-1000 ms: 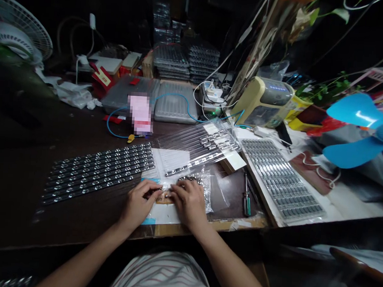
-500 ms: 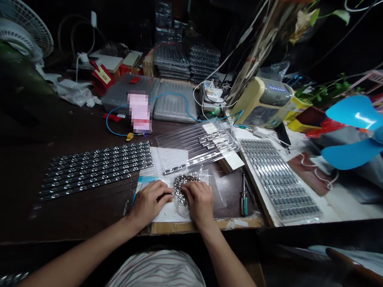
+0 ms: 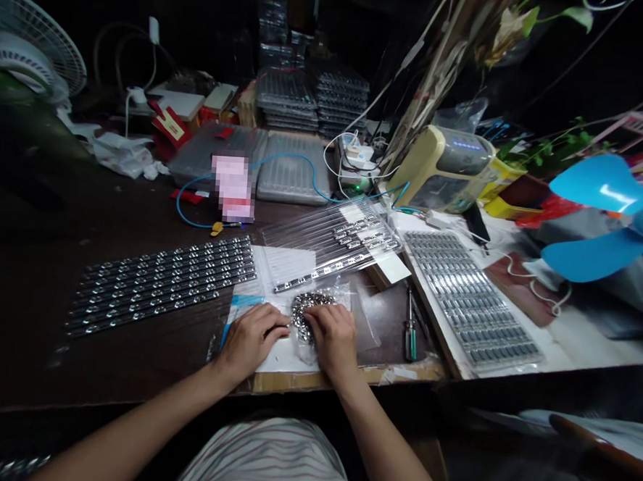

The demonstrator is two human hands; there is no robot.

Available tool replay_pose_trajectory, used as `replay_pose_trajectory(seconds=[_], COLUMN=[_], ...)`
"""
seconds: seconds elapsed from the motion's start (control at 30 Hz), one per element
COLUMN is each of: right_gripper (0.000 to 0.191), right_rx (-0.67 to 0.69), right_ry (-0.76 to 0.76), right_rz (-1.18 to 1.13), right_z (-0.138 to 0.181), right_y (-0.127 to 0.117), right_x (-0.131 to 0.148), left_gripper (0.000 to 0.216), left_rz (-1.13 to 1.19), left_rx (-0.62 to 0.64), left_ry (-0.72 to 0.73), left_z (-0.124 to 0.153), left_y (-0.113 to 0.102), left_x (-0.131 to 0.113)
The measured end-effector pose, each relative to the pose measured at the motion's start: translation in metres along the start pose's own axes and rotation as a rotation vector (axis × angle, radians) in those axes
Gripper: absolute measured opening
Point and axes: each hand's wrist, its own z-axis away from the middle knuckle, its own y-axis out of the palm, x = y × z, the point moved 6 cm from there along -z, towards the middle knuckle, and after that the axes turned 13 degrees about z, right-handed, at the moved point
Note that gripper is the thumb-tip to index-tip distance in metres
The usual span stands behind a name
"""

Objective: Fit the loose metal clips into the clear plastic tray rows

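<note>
A heap of small shiny metal parts [image 3: 304, 313] lies on a clear plastic bag [image 3: 368, 323] at the front of the table. My right hand [image 3: 334, 336] reaches onto the heap's right side, thumb and fingers pinched together at the parts. Left of the heap, my left hand [image 3: 253, 338] has its thumb and forefinger closed; whatever is between them is too small to name. Just beyond the heap lies a clear ribbed plastic tray [image 3: 310, 243], tilted, with dark and silver pieces in its front groove and a loose cluster on its right part.
A filled tray of dark pieces [image 3: 160, 285] lies left; another filled tray [image 3: 470, 300] is on the white surface at right. A green-handled screwdriver [image 3: 411, 337] lies right of the bag. A blue-bladed fan [image 3: 600, 214] stands far right. Stacked trays [image 3: 289, 101] are at the back.
The camera view has shifted very slightly. Both hands stay in nearly the same place, still pinched, and the objects on the table have not visibly moved.
</note>
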Motion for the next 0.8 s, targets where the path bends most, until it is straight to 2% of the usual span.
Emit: replay_pose_trajectory(seconds=[0.17,0.23,0.33,0.5,0.67,0.8], right_gripper=[0.01,0.011,0.009,0.01,0.01,0.009], right_rx=[-0.036,-0.044,0.013,0.157,0.131,0.116], right_ry=[0.0,-0.002,-0.014,-0.062,-0.096,-0.116], right_rz=[-0.081,-0.129,-0.176,-0.106,-0.041,-0.009], right_z=[-0.002,-0.003,-0.004,-0.006,-0.007,-0.006], right_y=[-0.005,-0.008,-0.007,0.009,0.016,0.019], right_x=[0.0,0.003,0.014,0.04,0.05,0.053], left_gripper=[0.012,0.013,0.011,0.012,0.014,0.014], left_rz=[0.05,0.036,-0.137,-0.44,-0.522,-0.494], left_rx=[-0.035,-0.111,-0.225,-0.281,-0.292,-0.27], left_ry=[0.013,-0.001,-0.062,-0.131,-0.152,-0.111], left_z=[-0.003,-0.008,-0.016,-0.014,0.004,-0.005], left_y=[-0.007,-0.023,-0.055,-0.091,-0.106,-0.101], left_x=[-0.003,0.002,0.016,0.043,0.05,0.039])
